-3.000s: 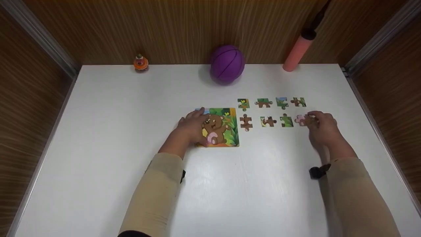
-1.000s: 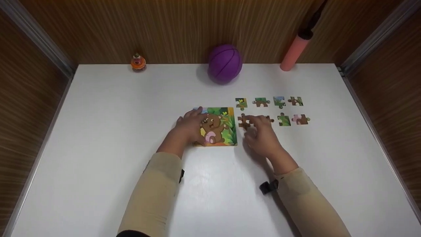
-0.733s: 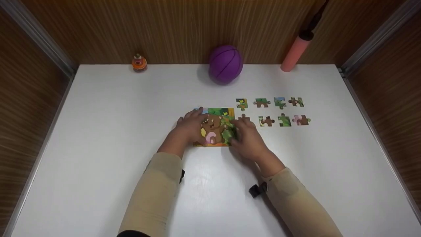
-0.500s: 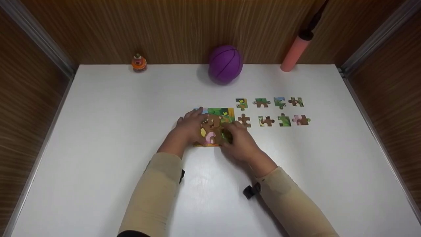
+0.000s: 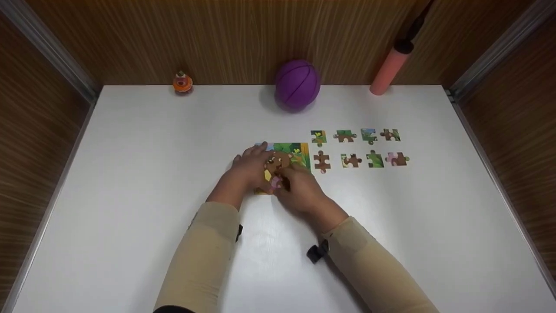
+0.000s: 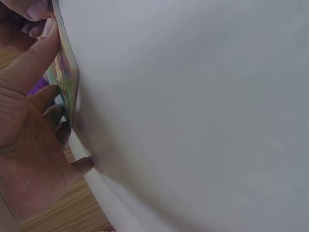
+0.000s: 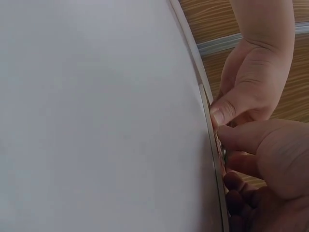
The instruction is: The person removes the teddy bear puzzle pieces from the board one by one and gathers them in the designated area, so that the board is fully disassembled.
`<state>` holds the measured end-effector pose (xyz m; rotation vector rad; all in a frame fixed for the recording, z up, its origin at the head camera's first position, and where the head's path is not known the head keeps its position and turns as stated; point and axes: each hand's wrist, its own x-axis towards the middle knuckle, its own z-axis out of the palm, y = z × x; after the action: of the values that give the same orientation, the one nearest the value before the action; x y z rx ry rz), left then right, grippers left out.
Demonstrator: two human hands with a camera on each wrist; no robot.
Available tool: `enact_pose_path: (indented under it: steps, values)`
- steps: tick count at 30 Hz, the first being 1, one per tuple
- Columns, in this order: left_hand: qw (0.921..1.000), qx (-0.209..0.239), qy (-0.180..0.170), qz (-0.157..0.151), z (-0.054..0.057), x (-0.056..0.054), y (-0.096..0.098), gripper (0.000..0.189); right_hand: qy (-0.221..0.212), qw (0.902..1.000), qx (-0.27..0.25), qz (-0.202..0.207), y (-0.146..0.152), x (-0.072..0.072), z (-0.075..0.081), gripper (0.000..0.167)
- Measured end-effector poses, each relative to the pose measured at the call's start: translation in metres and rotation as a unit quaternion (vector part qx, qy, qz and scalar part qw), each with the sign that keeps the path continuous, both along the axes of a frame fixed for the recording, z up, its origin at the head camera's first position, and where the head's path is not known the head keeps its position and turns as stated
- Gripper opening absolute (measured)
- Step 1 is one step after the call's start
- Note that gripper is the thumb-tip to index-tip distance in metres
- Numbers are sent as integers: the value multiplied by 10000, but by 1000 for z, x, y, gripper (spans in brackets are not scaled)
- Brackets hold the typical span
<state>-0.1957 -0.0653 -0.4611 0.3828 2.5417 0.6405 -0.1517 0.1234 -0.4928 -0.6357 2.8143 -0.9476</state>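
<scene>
A square puzzle board (image 5: 299, 150) with a bear picture lies mid-table in the head view. My left hand (image 5: 249, 169) rests on its left part, thumb near the lower edge and fingers reaching the top edge. Across the right and lower part my right hand (image 5: 304, 187) bends over, thumb and fingertips on the picture. Seen from the left wrist, the left thumb presses the face of the board (image 6: 72, 82). From the right wrist, right fingertips meet the board (image 7: 215, 145) beside the left thumb. Whether they pinch a piece is hidden.
Several loose puzzle pieces (image 5: 322, 161) lie in two rows right of the board. Behind stand a small orange toy (image 5: 182, 82), a purple ball (image 5: 297, 84) and a pink hand pump (image 5: 391, 69). Wood-grain walls enclose the white table (image 5: 143, 143).
The right hand has moved left from the loose pieces onto the board, first its right edge, then its middle. The left hand has stayed on the board. The loose pieces keep their places.
</scene>
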Motion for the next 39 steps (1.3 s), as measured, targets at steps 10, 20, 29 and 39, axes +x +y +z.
enact_pose_path:
  steps: [10,20,29,39]
  values:
    - [9999,65,-80,55,-1,1,0,110,-143,9997,-85,-176,-6,1,-3,26]
    - [9994,110,-327,-3,4,2,-4,122,-487,9978,-40,-457,-11,2,-2,25]
    - [9997,-171,-113,-150,1,-2,-1,123,-377,9975,-134,-586,-11,3,-3,24]
    - [9999,-40,44,-135,-1,1,-4,127,-410,9961,-434,-646,-15,5,0,22]
